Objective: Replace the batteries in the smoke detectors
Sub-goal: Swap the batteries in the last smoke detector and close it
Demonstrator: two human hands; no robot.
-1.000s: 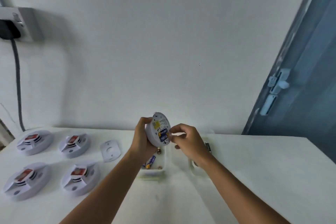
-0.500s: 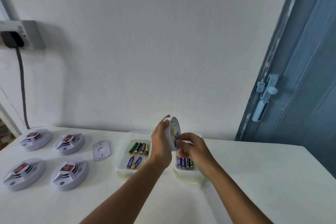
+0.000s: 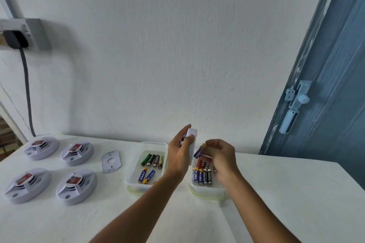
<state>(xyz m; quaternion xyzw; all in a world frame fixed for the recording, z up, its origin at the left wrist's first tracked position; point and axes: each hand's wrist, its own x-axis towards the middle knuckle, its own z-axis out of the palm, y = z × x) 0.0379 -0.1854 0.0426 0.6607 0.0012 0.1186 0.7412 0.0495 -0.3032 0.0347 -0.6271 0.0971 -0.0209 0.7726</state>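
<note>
My left hand (image 3: 178, 156) grips a white smoke detector (image 3: 192, 145) held on edge above the table, between two clear boxes. My right hand (image 3: 220, 157) pinches a blue battery (image 3: 198, 153) just beside the detector's open side. The left box (image 3: 147, 165) holds several loose batteries, green, black and blue. The right box (image 3: 207, 190) holds a row of blue and black batteries under my right hand. Several more white smoke detectors (image 3: 76, 186) lie at the left of the table.
A white mounting plate (image 3: 111, 161) lies between the detectors and the left box. The white table (image 3: 286, 193) meets a white wall. A socket with a black plug (image 3: 14, 38) and hanging cable is at upper left. A blue door (image 3: 333, 85) stands at right.
The detector has turned edge-on in my left hand and dropped lower. My right hand has drawn a blue battery away from it. The view shifted and both boxes came into sight.
</note>
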